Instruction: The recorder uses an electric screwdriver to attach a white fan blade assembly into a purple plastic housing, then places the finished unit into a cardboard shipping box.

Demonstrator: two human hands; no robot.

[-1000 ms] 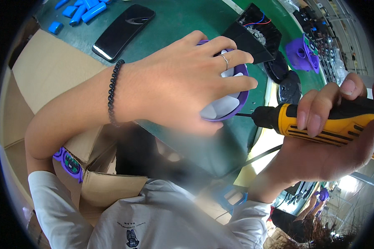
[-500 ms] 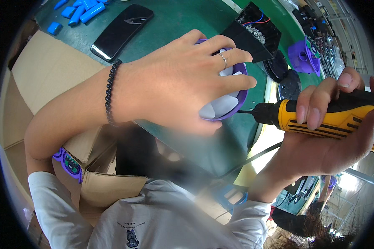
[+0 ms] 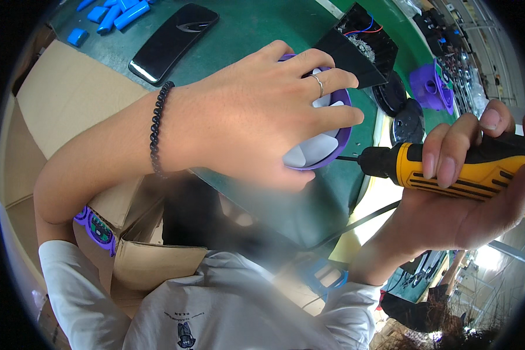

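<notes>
My left hand (image 3: 256, 114) lies over a round purple fan (image 3: 326, 149) with white blades and grips it on the green bench top (image 3: 239, 35). A ring sits on one finger and a black bead bracelet (image 3: 157, 128) on the wrist. My right hand (image 3: 466, 198) is closed around a yellow and black electric screwdriver (image 3: 449, 169). Its thin bit points left and meets the fan's purple rim.
A black phone (image 3: 172, 41) lies at the back, with several blue plastic pieces (image 3: 116, 13) beyond it. A black housing with wires (image 3: 361, 44), dark round parts (image 3: 402, 111) and a purple part (image 3: 429, 87) sit to the right. An open cardboard box (image 3: 70, 111) holds purple parts (image 3: 96, 227) at the left.
The screwdriver has shifted slightly up and right in view, its bit staying at the fan's rim. My left hand has kept its hold on the fan.
</notes>
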